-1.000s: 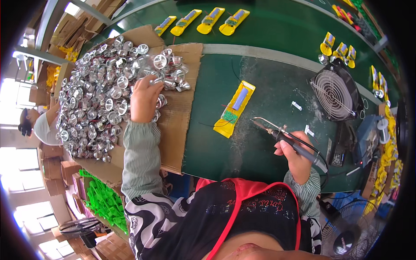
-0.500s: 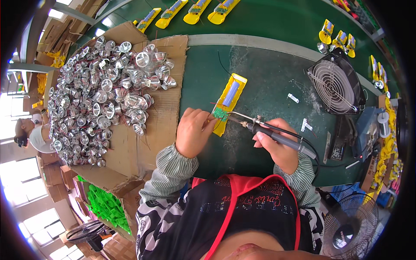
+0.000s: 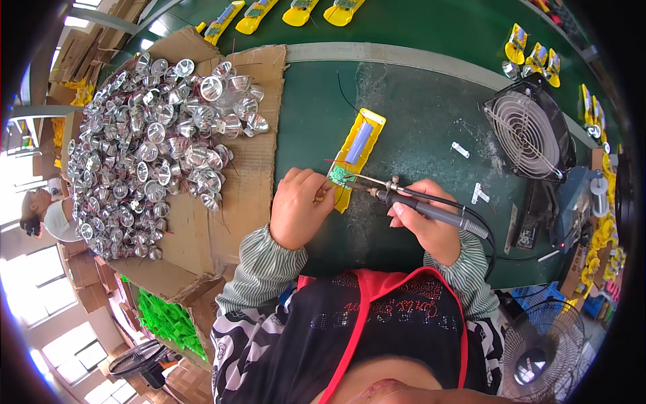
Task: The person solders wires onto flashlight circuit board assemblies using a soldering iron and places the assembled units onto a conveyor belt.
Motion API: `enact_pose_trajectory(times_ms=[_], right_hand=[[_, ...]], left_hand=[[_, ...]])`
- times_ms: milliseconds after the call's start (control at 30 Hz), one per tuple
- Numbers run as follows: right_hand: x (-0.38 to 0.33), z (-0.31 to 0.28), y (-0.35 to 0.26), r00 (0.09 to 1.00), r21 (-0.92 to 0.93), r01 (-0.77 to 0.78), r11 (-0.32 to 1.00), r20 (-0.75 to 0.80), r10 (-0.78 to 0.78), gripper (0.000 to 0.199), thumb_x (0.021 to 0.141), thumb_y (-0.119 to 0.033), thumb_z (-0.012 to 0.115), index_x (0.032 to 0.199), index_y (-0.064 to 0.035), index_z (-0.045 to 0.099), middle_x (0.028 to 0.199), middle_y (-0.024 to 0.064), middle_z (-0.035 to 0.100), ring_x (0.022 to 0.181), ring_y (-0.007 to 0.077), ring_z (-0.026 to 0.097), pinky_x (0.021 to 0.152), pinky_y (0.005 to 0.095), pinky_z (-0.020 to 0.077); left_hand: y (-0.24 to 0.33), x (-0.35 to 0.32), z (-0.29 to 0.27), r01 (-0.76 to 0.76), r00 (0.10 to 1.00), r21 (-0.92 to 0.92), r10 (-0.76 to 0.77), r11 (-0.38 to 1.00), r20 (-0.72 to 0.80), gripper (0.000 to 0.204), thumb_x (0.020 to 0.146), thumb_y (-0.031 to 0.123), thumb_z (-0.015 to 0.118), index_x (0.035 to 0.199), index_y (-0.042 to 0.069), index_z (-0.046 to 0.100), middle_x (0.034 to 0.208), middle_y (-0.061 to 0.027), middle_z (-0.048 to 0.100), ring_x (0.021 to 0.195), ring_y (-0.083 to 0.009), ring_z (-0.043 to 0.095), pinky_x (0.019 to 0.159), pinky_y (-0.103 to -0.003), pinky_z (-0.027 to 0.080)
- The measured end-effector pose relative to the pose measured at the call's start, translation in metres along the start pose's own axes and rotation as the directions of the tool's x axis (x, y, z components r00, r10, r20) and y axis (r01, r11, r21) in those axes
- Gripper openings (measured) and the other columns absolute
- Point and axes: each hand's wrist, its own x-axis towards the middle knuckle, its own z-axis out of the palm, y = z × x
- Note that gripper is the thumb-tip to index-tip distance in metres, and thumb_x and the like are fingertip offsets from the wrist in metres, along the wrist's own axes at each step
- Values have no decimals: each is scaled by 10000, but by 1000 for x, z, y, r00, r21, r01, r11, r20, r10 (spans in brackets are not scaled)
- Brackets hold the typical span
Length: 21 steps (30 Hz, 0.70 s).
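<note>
In front of me a yellow plastic housing (image 3: 364,147) lies on the green bench, tilted, with a blue-purple cylindrical battery (image 3: 359,143) in it. Below the battery is a small green circuit board (image 3: 338,176) with thin wires. My left hand (image 3: 296,210) is closed in a pinch at the board's lower left; whatever sits between the fingertips is hidden. My right hand (image 3: 437,232) grips a soldering iron (image 3: 431,210) with a thin metal feed tube (image 3: 369,178) clamped along it. The iron's tip and the tube end meet at the board.
A cardboard box (image 3: 259,148) heaped with silver reflector cups (image 3: 155,131) stands on the left. A square fan (image 3: 525,128) sits at the right, with small white plastic parts (image 3: 460,150) near it. Yellow housings (image 3: 296,12) line the far side. Green parts (image 3: 168,322) fill a lower-left box.
The iron's tip and feed tube have moved slightly left, onto the board. My left hand keeps its pinch nearly in place. The whole view has shifted a little.
</note>
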Motion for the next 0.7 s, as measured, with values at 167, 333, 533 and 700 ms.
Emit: enact_pose_trajectory(times_ms=[167, 333, 533, 700], right_hand=[[0, 0, 1, 999, 14, 0, 1000, -37, 1, 150, 831, -3, 594, 948, 55, 521, 792, 137, 650, 656, 149, 642, 595, 254, 539], [-6, -5, -3, 997, 50, 11, 999, -82, -7, 168, 827, -24, 614, 951, 53, 530, 793, 127, 656, 663, 146, 645, 602, 257, 537], [-13, -10, -5, 996, 11, 2, 1000, -94, -1, 173, 828, -16, 608, 963, 56, 528, 804, 133, 655, 677, 151, 648, 619, 261, 541], [-14, -8, -7, 996, 48, 28, 998, -90, -24, 170, 827, -15, 606, 957, 65, 530, 820, 139, 655, 695, 160, 654, 628, 264, 547]], left_hand=[[0, 2, 0, -14, 1000, 4, 14, 1000, 10, 90, 731, 37, 650, 722, 18, 563, 678, -75, 531, 649, -229, 495, 561, -337, 421], [-1, 1, 1, 27, 999, -13, -27, 1000, 18, 86, 721, 52, 650, 711, 28, 567, 684, -74, 553, 672, -254, 516, 598, -360, 433], [0, 0, 1, 56, 998, -16, -56, 998, 22, 80, 713, 62, 652, 704, 38, 576, 690, -76, 577, 700, -280, 538, 638, -385, 442], [-1, 0, 1, 15, 1000, -8, -15, 1000, -3, 109, 740, 56, 661, 709, 19, 563, 658, -64, 518, 629, -208, 492, 543, -327, 418]])
